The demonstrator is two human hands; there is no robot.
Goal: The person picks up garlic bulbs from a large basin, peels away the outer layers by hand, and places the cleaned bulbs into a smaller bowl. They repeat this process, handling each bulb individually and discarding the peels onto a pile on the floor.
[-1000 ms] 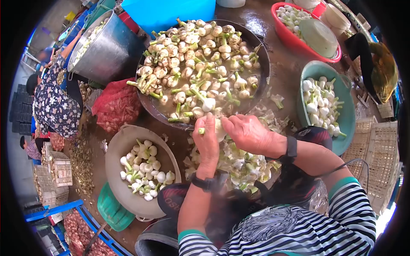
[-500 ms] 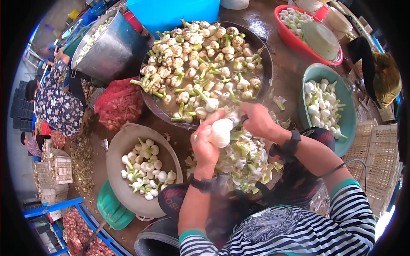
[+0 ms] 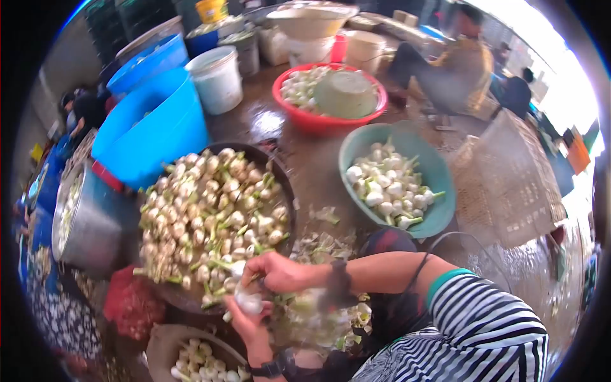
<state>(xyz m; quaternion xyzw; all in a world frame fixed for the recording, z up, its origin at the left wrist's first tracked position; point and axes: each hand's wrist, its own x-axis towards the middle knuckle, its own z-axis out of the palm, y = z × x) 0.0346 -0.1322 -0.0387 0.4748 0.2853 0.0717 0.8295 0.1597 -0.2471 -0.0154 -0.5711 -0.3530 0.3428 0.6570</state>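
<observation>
Gripping one white garlic bulb [image 3: 249, 304]: left hand [image 3: 245, 321], fingers closed about it, stalk end pointing toward seven o'clock. Right hand [image 3: 280, 270], at one o'clock of the bulb: fingers curled, tips near its upper side; blur hides whether they pinch anything.

Surrounding items, by clock face from the held bulb:
- Eleven o'clock, near: dark pan [image 3: 289, 191], heaped with browner, stemmed bulbs; beyond it, blue tub [image 3: 162, 143].
- One o'clock, well apart: red basin [image 3: 296, 116], white bulbs and an upturned bowl [image 3: 345, 95] inside.
- Two o'clock: teal basin [image 3: 440, 169], white bulbs inside.
- Between seven and eight: pale basin [image 3: 159, 350], partly in view, white bulbs inside.
- Nine o'clock: red sack [image 3: 133, 309].
</observation>
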